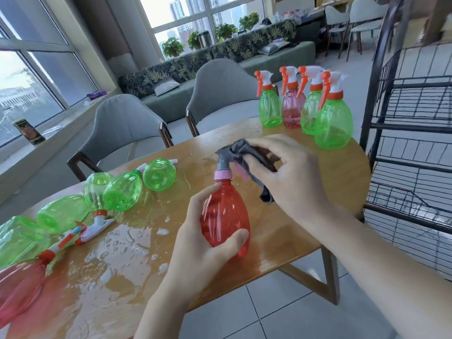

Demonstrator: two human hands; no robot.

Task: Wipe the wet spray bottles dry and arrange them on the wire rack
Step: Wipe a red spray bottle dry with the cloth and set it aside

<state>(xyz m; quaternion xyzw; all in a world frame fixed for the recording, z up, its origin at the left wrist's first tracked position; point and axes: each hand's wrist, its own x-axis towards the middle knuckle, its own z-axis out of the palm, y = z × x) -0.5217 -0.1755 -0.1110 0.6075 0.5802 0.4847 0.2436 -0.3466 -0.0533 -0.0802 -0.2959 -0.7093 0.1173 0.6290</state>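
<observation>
Bottles (122,189), green and lying down, occupy the wet table (305,231) at lower left. At centre, left hand (203,243) grips a red spray bottle (225,216); right hand (291,174) pinches a grey cloth (254,157) against its nozzle. Four upright bottles (305,106) stand upper right, beside the wire rack (411,133).

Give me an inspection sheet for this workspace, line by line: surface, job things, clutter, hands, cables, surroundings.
Surface: wooden table, wet with puddles and foam on its left part.
Job things: red bottle held upright; grey cloth on its nozzle; four bottles standing at the far right edge; green bottles lying on the wet left side; wire rack at right, no bottles seen on it.
Clutter: nothing seen.
Hands: left hand grips the red bottle; right hand holds the cloth.
Cables: nothing seen.
Surroundings: two grey chairs, windows, potted plants.
</observation>
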